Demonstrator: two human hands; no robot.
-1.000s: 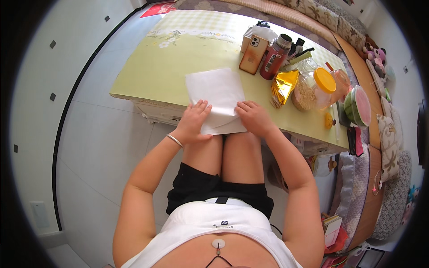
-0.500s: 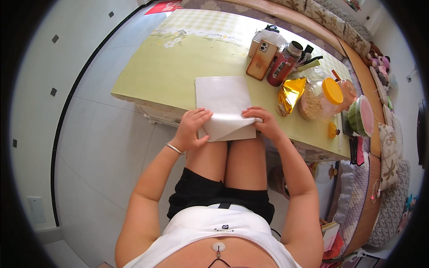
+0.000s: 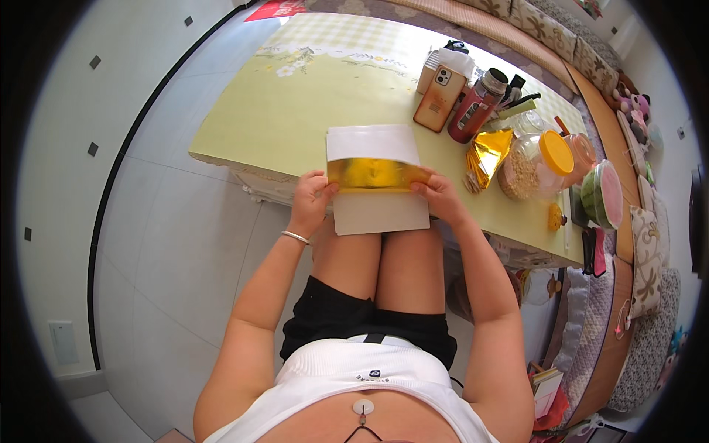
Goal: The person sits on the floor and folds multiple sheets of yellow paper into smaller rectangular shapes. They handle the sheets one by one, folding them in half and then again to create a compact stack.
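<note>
Gold bundle (image 3: 490,153) (beside jar (image 3: 520,177)) near paper (image 3: 380,214)

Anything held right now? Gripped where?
Yes, a gold-faced sheet: left hand pinches its left end, right hand its right end.

free passage over tabletop (image 3: 258,111) left of paper (image 3: 373,140), obstacles rightward: phone (image 3: 440,103), bottle (image 3: 475,111), jar (image 3: 526,173)

White top (image 3: 332,367) — black shorts (image 3: 413,334) — silver bangle (image 3: 296,237), pale round pendant (image 3: 363,406).
</note>
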